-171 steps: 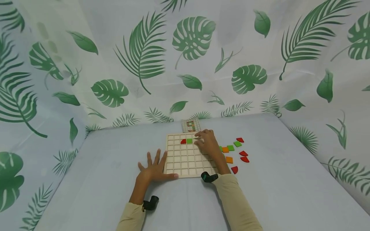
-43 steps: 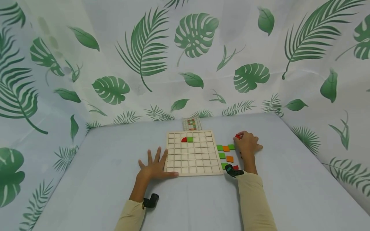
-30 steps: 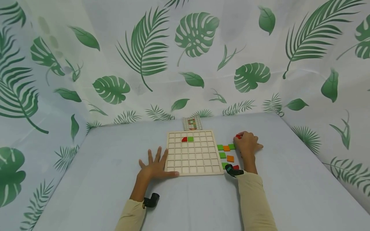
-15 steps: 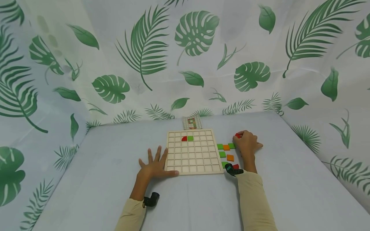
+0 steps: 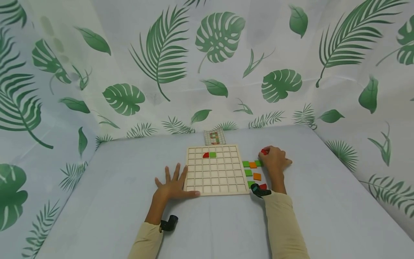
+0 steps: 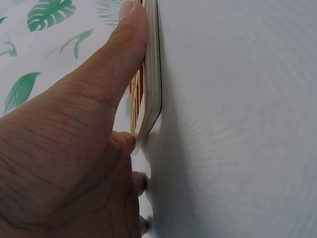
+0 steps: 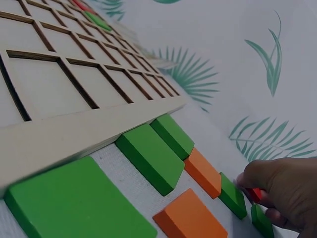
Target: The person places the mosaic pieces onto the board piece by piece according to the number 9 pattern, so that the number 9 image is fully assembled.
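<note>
A pale wooden grid board (image 5: pixel 215 174) lies on the cloth-covered table. In its upper rows sit a red quarter-round tile (image 5: pixel 206 155) and a green square tile (image 5: pixel 212 155), side by side. My left hand (image 5: pixel 170 189) rests spread at the board's lower left corner; its thumb (image 6: pixel 126 34) lies along the near edge. To the right of the board, my right hand (image 5: pixel 274 159) pinches a red tile (image 5: pixel 264 151) between thumb and fingers. The fingers partly cover this red tile (image 7: pixel 255 194) in the right wrist view, beside green tiles.
Loose green tiles (image 5: pixel 248 173) and orange tiles (image 5: pixel 257 176) lie along the board's right side. A red tile (image 5: pixel 263 187) is partly behind the right wrist camera (image 5: pixel 260 191). A patterned card (image 5: pixel 214 137) stands behind the board, before a leaf-print cloth (image 5: pixel 215 88).
My right hand has gone from above the board to the loose tiles on the right and taken a red tile. Lately it has shifted slightly left. My left hand stays in place.
</note>
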`<state>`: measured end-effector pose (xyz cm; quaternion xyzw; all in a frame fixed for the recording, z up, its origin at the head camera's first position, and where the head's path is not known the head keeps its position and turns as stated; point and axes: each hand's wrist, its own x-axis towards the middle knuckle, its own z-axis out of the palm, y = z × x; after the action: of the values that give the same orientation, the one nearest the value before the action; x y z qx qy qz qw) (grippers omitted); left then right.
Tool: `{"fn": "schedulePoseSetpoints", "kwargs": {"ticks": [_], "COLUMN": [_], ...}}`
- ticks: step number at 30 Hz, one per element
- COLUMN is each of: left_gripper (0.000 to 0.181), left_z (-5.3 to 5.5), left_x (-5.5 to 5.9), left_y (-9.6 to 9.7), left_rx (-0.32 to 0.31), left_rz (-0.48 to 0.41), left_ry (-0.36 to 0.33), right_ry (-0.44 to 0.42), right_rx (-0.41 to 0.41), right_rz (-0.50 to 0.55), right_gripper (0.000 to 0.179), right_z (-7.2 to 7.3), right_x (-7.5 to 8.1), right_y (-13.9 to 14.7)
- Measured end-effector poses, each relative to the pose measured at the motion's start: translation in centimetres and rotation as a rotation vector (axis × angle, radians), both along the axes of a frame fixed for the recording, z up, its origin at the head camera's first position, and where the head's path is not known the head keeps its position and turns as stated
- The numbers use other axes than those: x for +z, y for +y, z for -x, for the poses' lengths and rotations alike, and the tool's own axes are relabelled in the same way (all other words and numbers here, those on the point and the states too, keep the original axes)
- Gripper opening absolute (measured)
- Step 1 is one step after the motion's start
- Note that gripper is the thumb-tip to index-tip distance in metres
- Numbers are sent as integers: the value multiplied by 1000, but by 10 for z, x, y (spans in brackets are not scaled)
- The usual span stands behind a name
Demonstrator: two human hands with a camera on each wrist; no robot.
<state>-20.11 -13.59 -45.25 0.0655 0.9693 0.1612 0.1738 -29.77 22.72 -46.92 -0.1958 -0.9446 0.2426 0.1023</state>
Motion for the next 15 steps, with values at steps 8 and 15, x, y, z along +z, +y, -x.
{"fn": "schedulePoseSetpoints", "kwargs": {"ticks": [8, 15], "left_gripper": [114, 113], "left_z": [0, 0], "left_x": [1, 1], "left_y": [0, 0], "left_rx": [1, 4], "left_rz": [-4, -16], "left_ry": [9, 0], "right_ry": [-4, -2], "right_rx": [54, 67], "right_rz": [-5, -13], "right_gripper": [37, 35], "right_z": [0, 0], "right_x": [3, 1], "right_y": [-2, -6]}}
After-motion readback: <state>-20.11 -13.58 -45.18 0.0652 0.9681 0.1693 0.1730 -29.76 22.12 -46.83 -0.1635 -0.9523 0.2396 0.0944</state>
